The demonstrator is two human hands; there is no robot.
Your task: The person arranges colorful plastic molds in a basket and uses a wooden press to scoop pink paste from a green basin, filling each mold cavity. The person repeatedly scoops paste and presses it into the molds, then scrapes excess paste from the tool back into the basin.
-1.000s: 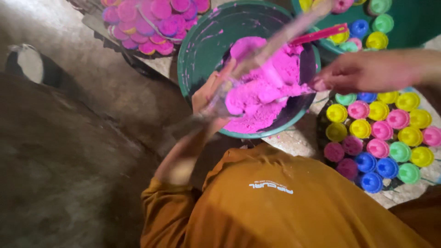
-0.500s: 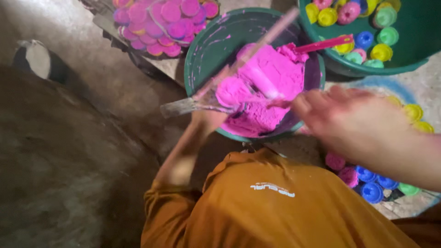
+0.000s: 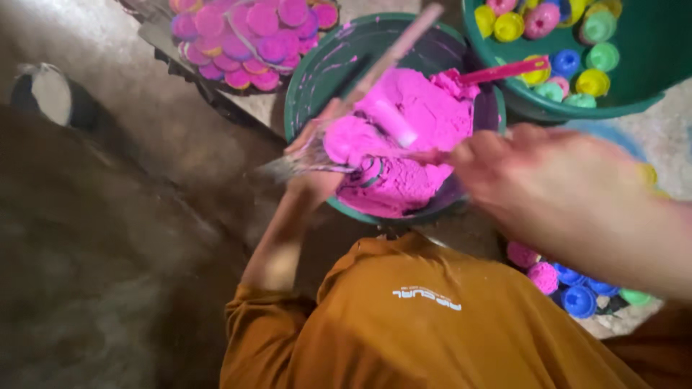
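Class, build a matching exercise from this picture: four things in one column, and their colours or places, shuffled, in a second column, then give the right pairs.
Things:
1. powder heap
2. bowl
3. shirt
4. filled pink cups

Descriptions:
A. orange-brown
B. dark green
C. bright pink, in the bowl
D. on a tray, upper left

Pairs: 1-C, 2-B, 3-A, 4-D

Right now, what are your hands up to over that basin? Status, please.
Left hand on the basin's near rim, gripping a blurred tool. Right hand at the pink paste in the green basin, grip unclear. Nothing blocking; pink stick rests inside.
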